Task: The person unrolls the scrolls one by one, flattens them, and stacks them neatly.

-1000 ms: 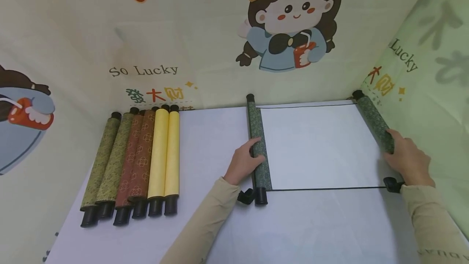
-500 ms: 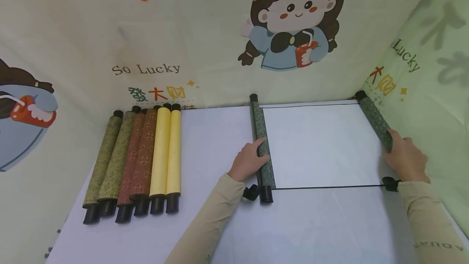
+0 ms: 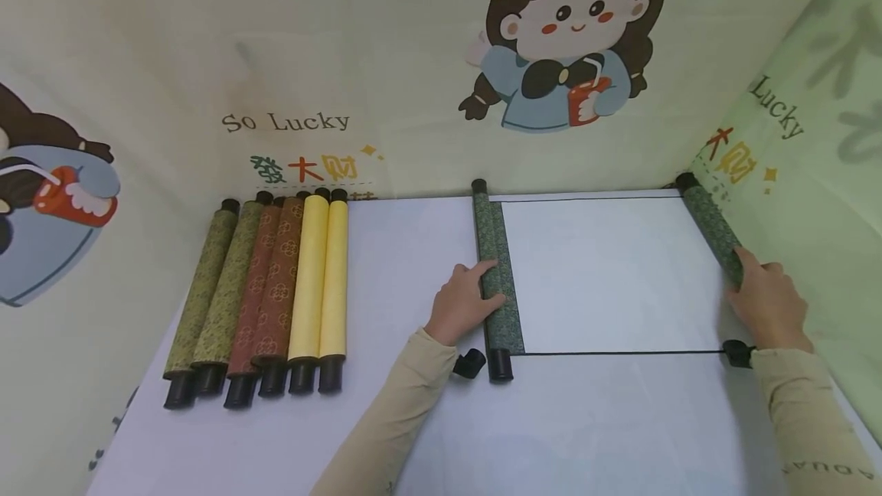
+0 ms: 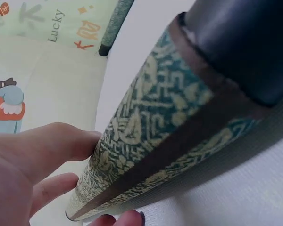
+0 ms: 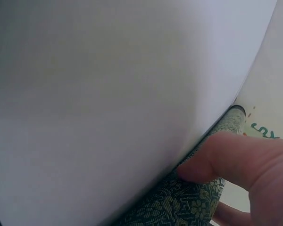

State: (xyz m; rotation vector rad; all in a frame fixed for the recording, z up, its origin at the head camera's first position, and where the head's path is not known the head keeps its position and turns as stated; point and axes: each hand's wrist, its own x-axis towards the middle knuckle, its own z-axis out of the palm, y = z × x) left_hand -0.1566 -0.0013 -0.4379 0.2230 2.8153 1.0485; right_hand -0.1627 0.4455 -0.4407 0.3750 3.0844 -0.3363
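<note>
A hanging scroll lies partly unrolled on the table, its white sheet [image 3: 613, 274] stretched between two green patterned ends. My left hand [image 3: 460, 305] grips the left roll [image 3: 486, 232], thumb and fingers at either side of it. In the left wrist view, this roll [image 4: 137, 127] shows a dark seam and a black end knob [image 4: 245, 42]. The slanted right roll [image 3: 710, 220] is held by my right hand [image 3: 770, 301], which hides its near end. From the right wrist, the thumb [image 5: 203, 165] presses on the patterned cloth beside the white sheet.
Several rolled scrolls lie side by side at the left: olive [image 3: 207, 289], reddish-brown [image 3: 279, 282] and yellow [image 3: 334, 274], all with black knobs. A cartoon-printed cloth wall [image 3: 413, 98] rises behind the table, and another cloth side [image 3: 827, 197] stands close at the right hand.
My left hand and the left roll have shifted slightly left relative to the sheet, so a wider green border shows beside the roll. The right hand keeps its hold; the head view has shifted a little.
</note>
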